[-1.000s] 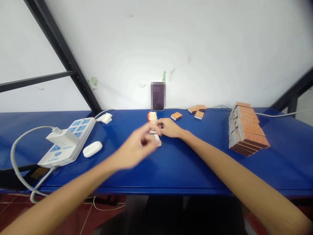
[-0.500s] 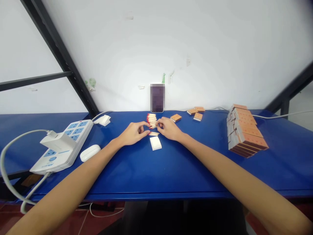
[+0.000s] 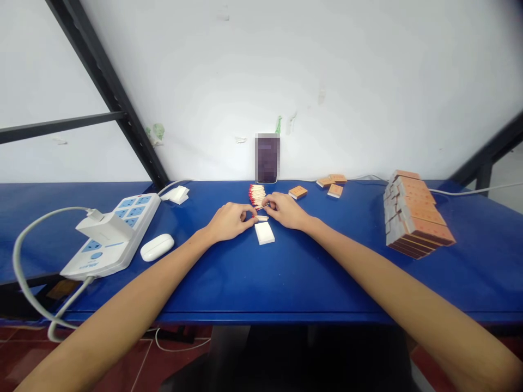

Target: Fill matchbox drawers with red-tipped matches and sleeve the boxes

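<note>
A pile of red-tipped matches (image 3: 257, 194) lies on the blue table in front of my hands. My left hand (image 3: 232, 222) is on the left, thumb and forefinger curled in at the red heads of a few matches (image 3: 262, 218). Opposite it, my right hand (image 3: 288, 211) pinches the plain ends of matches just below the pile. How many sit between the fingers is hidden. A white matchbox tray (image 3: 265, 233) rests just nearer to me than the matches; its contents cannot be made out.
Several orange matchboxes (image 3: 298, 192) lie at the back right, and a large stack of matchboxes (image 3: 419, 218) stands farther right. A phone (image 3: 267, 158) leans on the wall. On the left are a power strip (image 3: 118, 234), a white case (image 3: 157, 247) and white pieces (image 3: 178, 195).
The view has shifted slightly, moving everything a little right and up in the picture. My left fingertips have come closer to the small group of matches; my right hand keeps its pinch.
</note>
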Demonstrator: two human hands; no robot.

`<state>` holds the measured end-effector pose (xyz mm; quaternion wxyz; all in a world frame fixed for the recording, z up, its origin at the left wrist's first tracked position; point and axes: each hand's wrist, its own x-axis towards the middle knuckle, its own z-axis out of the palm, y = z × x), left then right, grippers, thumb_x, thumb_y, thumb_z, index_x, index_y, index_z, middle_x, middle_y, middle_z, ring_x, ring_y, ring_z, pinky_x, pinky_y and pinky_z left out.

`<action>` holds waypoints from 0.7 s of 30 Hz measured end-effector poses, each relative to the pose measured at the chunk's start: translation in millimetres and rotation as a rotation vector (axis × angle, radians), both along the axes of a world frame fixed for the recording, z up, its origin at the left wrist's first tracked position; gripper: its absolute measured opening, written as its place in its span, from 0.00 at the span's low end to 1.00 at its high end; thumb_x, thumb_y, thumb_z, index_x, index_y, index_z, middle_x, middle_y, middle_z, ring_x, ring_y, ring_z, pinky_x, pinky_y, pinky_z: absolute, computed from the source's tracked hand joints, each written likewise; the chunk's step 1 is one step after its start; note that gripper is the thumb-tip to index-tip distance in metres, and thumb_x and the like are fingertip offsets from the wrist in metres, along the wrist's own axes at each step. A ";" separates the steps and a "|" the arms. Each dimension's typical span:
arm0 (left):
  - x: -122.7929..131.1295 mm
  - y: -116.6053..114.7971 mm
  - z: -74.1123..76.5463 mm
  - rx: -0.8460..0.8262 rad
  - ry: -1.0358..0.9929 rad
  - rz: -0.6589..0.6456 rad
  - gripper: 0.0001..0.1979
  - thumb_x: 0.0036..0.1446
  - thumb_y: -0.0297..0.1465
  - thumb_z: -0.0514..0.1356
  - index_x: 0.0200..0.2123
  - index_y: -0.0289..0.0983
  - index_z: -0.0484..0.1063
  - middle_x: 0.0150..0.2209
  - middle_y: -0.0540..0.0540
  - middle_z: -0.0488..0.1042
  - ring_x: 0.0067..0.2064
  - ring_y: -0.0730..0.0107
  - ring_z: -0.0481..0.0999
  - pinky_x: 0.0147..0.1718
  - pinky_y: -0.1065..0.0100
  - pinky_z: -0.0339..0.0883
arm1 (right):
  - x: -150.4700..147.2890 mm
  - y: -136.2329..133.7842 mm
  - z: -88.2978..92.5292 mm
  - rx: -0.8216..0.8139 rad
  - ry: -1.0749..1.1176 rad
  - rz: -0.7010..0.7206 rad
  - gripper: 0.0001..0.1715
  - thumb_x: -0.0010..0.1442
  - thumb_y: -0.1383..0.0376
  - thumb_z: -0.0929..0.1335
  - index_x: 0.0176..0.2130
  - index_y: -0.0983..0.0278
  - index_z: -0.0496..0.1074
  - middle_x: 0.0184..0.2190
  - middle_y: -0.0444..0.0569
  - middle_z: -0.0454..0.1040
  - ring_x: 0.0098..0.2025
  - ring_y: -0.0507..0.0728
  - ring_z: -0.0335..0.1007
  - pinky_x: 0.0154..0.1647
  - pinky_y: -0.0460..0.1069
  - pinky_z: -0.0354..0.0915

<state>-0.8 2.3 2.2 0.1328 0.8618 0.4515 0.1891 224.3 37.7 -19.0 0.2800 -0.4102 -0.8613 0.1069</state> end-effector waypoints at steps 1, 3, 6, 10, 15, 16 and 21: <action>0.9 -0.2 0.1 -0.004 -0.004 0.017 0.13 0.63 0.42 0.59 0.41 0.42 0.80 0.22 0.55 0.69 0.24 0.73 0.66 0.27 0.69 0.53 | 0.0 0.3 -0.4 -0.001 0.003 -0.001 0.07 0.63 0.70 0.67 0.40 0.65 0.76 0.28 0.44 0.66 0.32 0.53 0.62 0.36 0.48 0.54; 2.5 -0.7 0.0 -0.008 -0.008 0.044 0.12 0.62 0.42 0.60 0.40 0.42 0.80 0.22 0.55 0.70 0.24 0.73 0.66 0.27 0.69 0.53 | 0.0 0.7 -1.0 -0.002 0.004 0.000 0.07 0.62 0.70 0.67 0.40 0.65 0.76 0.28 0.44 0.67 0.31 0.53 0.61 0.36 0.48 0.54; 3.9 -1.5 -0.6 -0.012 -0.006 0.062 0.12 0.62 0.42 0.60 0.39 0.42 0.80 0.23 0.55 0.71 0.25 0.73 0.67 0.27 0.69 0.53 | 0.0 0.7 -0.7 -0.003 0.004 0.001 0.06 0.62 0.71 0.67 0.37 0.65 0.76 0.29 0.44 0.67 0.31 0.53 0.61 0.37 0.48 0.55; 4.3 -2.0 -2.0 0.006 0.001 0.069 0.13 0.63 0.43 0.59 0.40 0.42 0.80 0.23 0.54 0.72 0.25 0.72 0.67 0.28 0.69 0.53 | -0.3 -1.8 2.6 -0.011 0.008 0.029 0.06 0.61 0.72 0.67 0.35 0.65 0.75 0.28 0.43 0.67 0.31 0.52 0.61 0.36 0.47 0.55; 4.2 -2.2 -3.6 0.028 0.012 0.051 0.14 0.64 0.43 0.59 0.40 0.41 0.80 0.23 0.53 0.72 0.25 0.72 0.67 0.27 0.69 0.52 | -1.2 -4.8 6.0 -0.037 0.020 0.069 0.05 0.60 0.71 0.67 0.33 0.65 0.74 0.27 0.42 0.65 0.30 0.51 0.60 0.33 0.46 0.53; 4.2 -2.4 -3.8 0.031 0.014 0.044 0.14 0.64 0.43 0.59 0.40 0.41 0.80 0.23 0.53 0.72 0.25 0.72 0.67 0.27 0.69 0.52 | -1.2 -4.7 6.0 -0.043 0.028 0.062 0.04 0.60 0.71 0.68 0.34 0.65 0.74 0.27 0.41 0.65 0.30 0.51 0.60 0.33 0.46 0.53; 4.1 -3.4 -5.1 0.040 -0.015 0.034 0.17 0.65 0.44 0.58 0.45 0.41 0.80 0.24 0.52 0.73 0.25 0.70 0.69 0.28 0.69 0.53 | -0.4 -2.9 5.1 -0.044 0.030 0.041 0.03 0.60 0.70 0.68 0.34 0.65 0.74 0.28 0.42 0.65 0.30 0.51 0.60 0.34 0.47 0.54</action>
